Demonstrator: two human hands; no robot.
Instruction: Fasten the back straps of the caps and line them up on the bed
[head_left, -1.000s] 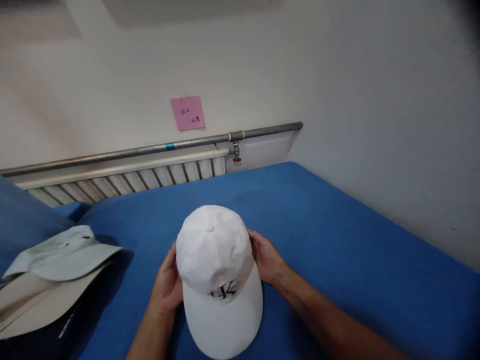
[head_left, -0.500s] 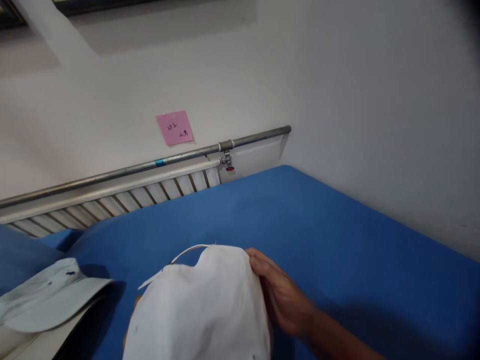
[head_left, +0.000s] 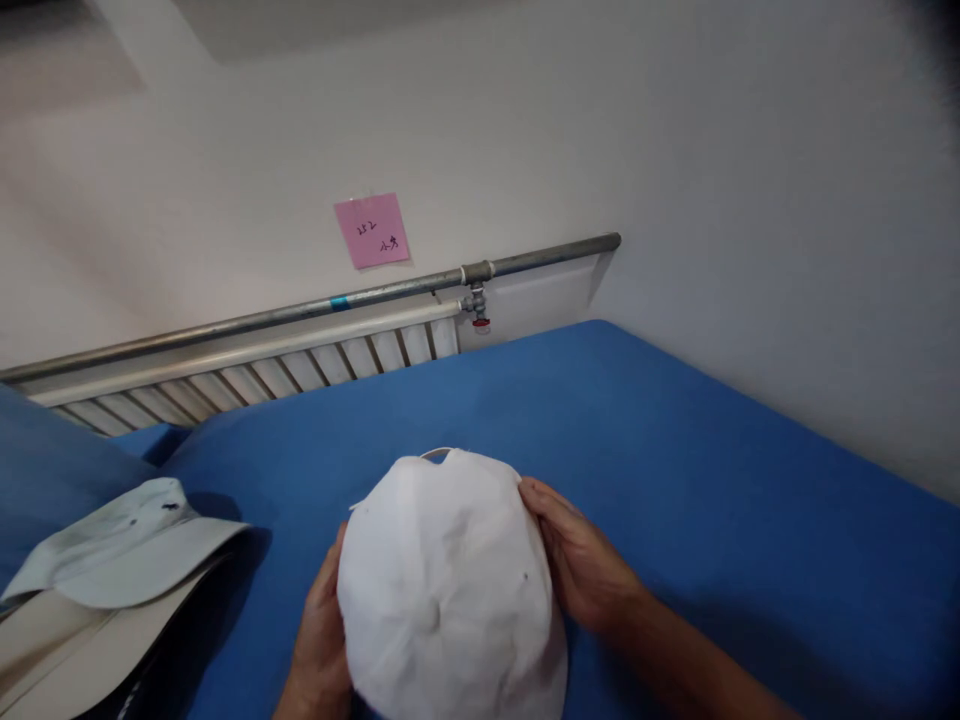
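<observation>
A white baseball cap is held over the blue surface, its crown facing me and the rear strap opening at the far end. My left hand grips its left side, most fingers hidden behind the fabric. On the right edge, my right hand is closed, with the thumb along the outside and the other fingers partly under the cap. To the left lies a pale cap on top of a beige cap; something dark shows beneath them.
The blue-covered surface reaches the wall corner. Behind it run a white radiator and a metal pipe with a red-handled valve. A pink note is stuck to the wall. A blue bulky form rises at the left.
The white cap has turned and tilted, so its crown top and button now show. More of my left hand is visible. The whole view has shifted slightly.
</observation>
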